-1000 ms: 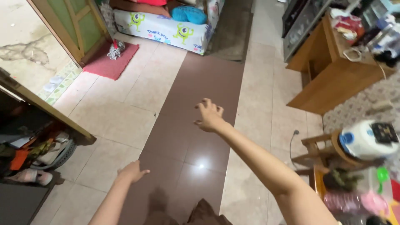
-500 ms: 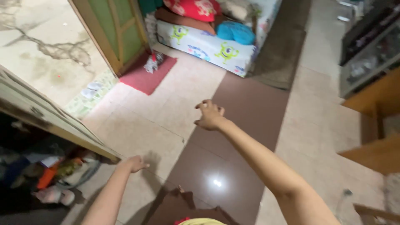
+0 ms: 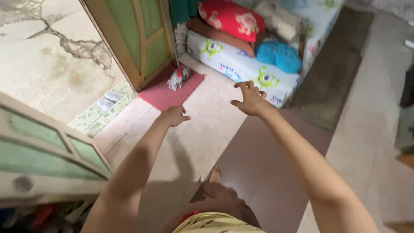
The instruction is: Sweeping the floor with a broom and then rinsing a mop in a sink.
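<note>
Both arms are stretched out above the tiled floor [image 3: 202, 142]. The left hand [image 3: 174, 115] is held loosely open and empty just short of the red doormat [image 3: 166, 96]; a mop head [image 3: 177, 78], seemingly, lies on that doormat. The right hand [image 3: 249, 99] is spread, nothing gripped, right of the doormat.

Your single head-worn camera looks steeply down and forward from standing height; your own bare foot [image 3: 214, 174] sits close below on the glossy brown tiled floor strip [image 3: 276, 159]; the cartoon-print mattress [image 3: 241, 64] lies farther ahead.
</note>
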